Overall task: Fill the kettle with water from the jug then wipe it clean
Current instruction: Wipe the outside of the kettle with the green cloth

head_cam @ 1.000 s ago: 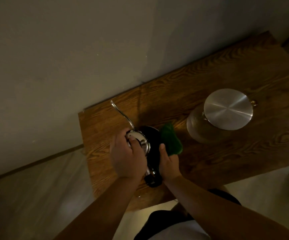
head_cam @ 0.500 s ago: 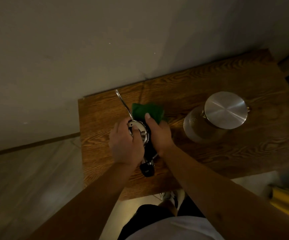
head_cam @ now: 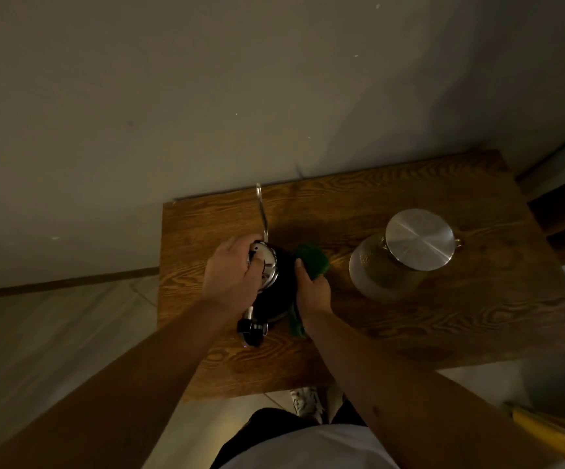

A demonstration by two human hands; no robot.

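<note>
Since before, green cloth (head_cam: 311,262) in right hand (head_cam: 311,292) slid to kettle (head_cam: 276,292) right side; left hand (head_cam: 232,272) fingers clamp lid (head_cam: 263,265)

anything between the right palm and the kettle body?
Yes: the green cloth lies between the right hand and the black kettle, bunched above the fingers and trailing below the wrist, per the head view.

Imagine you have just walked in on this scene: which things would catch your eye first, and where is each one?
First, the two hands at the table's left part: the left hand rests on the lid of the black kettle, while the right hand presses a green cloth against its side. Next, the shiny round lid of the glass jug, standing apart to the right on the wooden table. The kettle's thin spout points toward the wall.
</note>
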